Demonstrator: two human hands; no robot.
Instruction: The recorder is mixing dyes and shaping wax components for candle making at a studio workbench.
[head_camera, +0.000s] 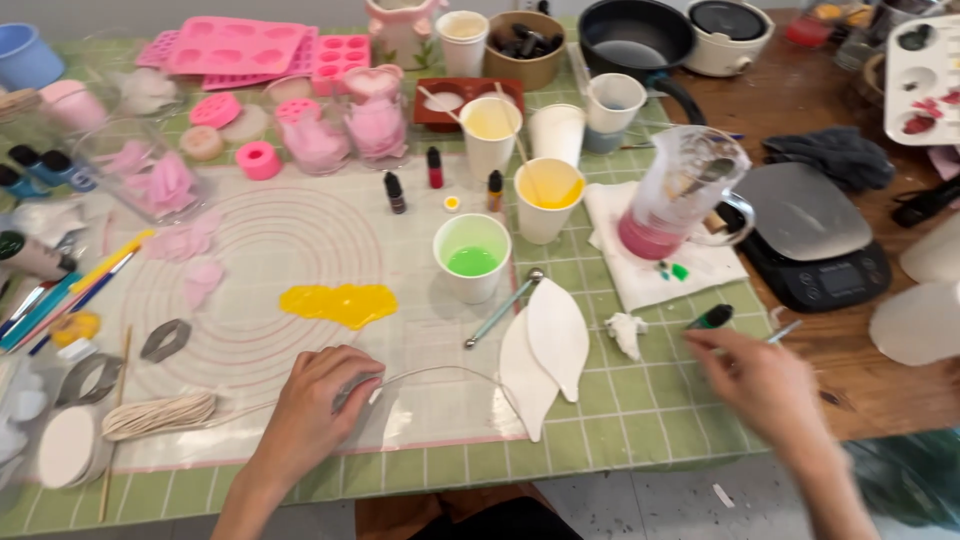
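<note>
**Pinning the wire, reaching for the green bottle**

While resting on the silicone mat (300, 250), left hand (318, 410) curling loosely over a thin wire (440, 372), pressing it down. Right hand (765, 385), blurred, fingers half spread, nearing a small green dropper bottle (712, 318). Already lying poured: yellow wax patch (338, 303), green liquid in a cup (472, 256). Still lying bare: two white leaf shapes (545, 355).

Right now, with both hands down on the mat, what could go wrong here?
The right hand reaches near the small green-capped bottle; it is motion-blurred, so a fast sweep might knock it over. The left hand presses on thin wire beside the white leaf shapes; tugging could drag them. The yellow puddle could smear.
</note>
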